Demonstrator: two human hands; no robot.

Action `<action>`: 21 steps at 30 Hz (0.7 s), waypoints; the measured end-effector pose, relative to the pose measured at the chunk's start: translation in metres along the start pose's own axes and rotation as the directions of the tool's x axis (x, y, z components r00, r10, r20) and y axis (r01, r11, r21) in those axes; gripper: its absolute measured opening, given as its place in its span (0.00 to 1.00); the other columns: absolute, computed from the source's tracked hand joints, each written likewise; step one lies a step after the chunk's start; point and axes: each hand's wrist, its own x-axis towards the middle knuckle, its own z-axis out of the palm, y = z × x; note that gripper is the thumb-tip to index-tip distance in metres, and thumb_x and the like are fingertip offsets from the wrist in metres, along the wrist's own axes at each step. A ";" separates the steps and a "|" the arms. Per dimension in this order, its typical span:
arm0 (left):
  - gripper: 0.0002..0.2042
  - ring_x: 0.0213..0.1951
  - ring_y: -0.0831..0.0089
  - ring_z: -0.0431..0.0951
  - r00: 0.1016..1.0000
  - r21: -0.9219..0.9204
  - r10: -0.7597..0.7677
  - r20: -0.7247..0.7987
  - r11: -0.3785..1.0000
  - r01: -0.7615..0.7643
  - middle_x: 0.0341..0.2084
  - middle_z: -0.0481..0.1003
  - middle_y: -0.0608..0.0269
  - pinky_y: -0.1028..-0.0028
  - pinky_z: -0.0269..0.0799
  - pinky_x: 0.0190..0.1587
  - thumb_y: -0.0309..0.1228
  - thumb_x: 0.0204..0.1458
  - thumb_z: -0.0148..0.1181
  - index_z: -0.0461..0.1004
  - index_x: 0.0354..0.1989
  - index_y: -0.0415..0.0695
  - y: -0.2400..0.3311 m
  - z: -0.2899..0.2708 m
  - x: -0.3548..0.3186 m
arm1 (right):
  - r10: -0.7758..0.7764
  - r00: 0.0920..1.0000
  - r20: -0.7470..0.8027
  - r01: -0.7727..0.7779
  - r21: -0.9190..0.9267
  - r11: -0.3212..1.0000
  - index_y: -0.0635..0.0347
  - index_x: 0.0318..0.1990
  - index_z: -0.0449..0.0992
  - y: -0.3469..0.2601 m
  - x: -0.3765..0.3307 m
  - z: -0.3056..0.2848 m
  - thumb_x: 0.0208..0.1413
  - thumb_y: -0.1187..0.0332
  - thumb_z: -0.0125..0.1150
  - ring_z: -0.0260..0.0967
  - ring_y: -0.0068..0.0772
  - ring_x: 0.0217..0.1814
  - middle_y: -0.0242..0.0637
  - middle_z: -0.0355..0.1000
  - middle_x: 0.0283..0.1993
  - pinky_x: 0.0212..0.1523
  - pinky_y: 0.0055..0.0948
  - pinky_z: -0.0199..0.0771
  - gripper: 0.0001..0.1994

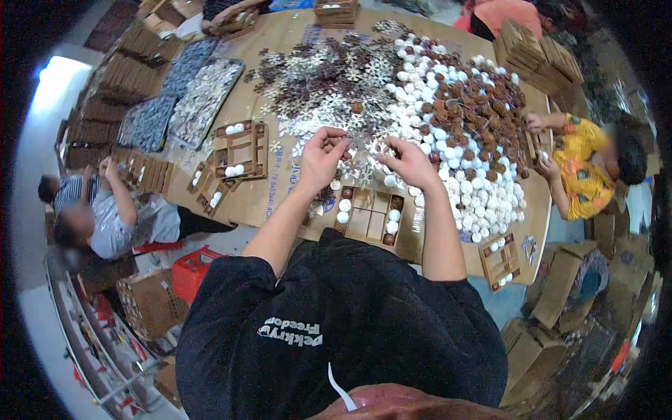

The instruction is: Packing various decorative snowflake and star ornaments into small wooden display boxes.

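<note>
Both my hands are raised over the near edge of a pile of snowflake cut-outs [329,77], white and dark brown. My left hand [323,159] is closed in a pinch, thumb against fingers; whatever is between them is too small to make out. To its right, my right hand [411,164] has thumb and forefinger closed at the edge of a white snowflake [379,148]. Below my hands, close to my body, lies a divided brown box [371,222]. White and brown balls fill its left and right side compartments, while its middle compartments show bare bottoms.
White balls [483,210] and brown rattan-like balls [469,112] are heaped at the right. More divided boxes [240,150] lie at the left, one [500,262] at the right corner. Trays of grey and white pieces [206,98] stand far left. A yellow-shirted person [584,164] works at the right.
</note>
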 end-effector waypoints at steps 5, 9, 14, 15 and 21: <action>0.09 0.30 0.80 0.74 0.986 0.164 0.049 -0.162 0.986 -0.023 0.28 0.73 0.64 0.78 0.74 0.34 0.28 0.58 0.59 0.69 0.40 0.36 -0.009 -0.029 -0.008 | 0.203 0.861 -0.467 0.011 0.416 0.909 0.66 0.51 0.73 0.019 -0.004 0.014 0.58 0.63 0.61 0.68 0.22 0.26 0.36 0.72 0.28 0.29 0.27 0.68 0.18; 0.10 0.30 0.84 0.71 0.981 0.200 0.047 -0.188 0.980 -0.008 0.26 0.72 0.69 0.80 0.68 0.33 0.33 0.58 0.60 0.71 0.38 0.38 -0.002 -0.030 -0.016 | 0.136 0.876 -0.462 -0.025 0.239 0.971 0.55 0.67 0.63 0.012 0.003 0.025 0.59 0.67 0.58 0.58 0.18 0.21 0.29 0.66 0.24 0.26 0.25 0.64 0.27; 0.09 0.29 0.85 0.70 0.988 0.229 0.093 -0.127 0.972 -0.062 0.25 0.73 0.70 0.81 0.67 0.32 0.31 0.57 0.61 0.73 0.39 0.37 0.032 -0.012 -0.022 | -0.248 0.875 -0.415 0.202 -0.152 0.967 0.50 0.64 0.68 -0.013 0.018 0.032 0.58 0.55 0.62 0.62 0.51 0.64 0.55 0.62 0.62 0.64 0.42 0.61 0.28; 0.09 0.29 0.86 0.71 0.989 0.279 0.139 -0.052 0.953 -0.119 0.27 0.75 0.70 0.81 0.67 0.32 0.30 0.57 0.62 0.74 0.38 0.37 0.034 -0.012 -0.021 | -0.293 0.859 -0.419 0.200 -0.251 0.947 0.54 0.63 0.69 -0.015 0.016 0.042 0.58 0.56 0.62 0.60 0.48 0.66 0.55 0.62 0.64 0.65 0.41 0.60 0.26; 0.09 0.32 0.85 0.73 0.999 0.211 -0.027 0.039 0.977 0.018 0.29 0.76 0.69 0.81 0.70 0.36 0.28 0.55 0.63 0.75 0.41 0.37 0.056 -0.004 -0.029 | -0.148 0.985 -0.090 0.167 0.264 0.950 0.64 0.49 0.75 -0.043 -0.004 0.056 0.55 0.60 0.66 0.72 0.30 0.44 0.41 0.75 0.42 0.47 0.30 0.71 0.19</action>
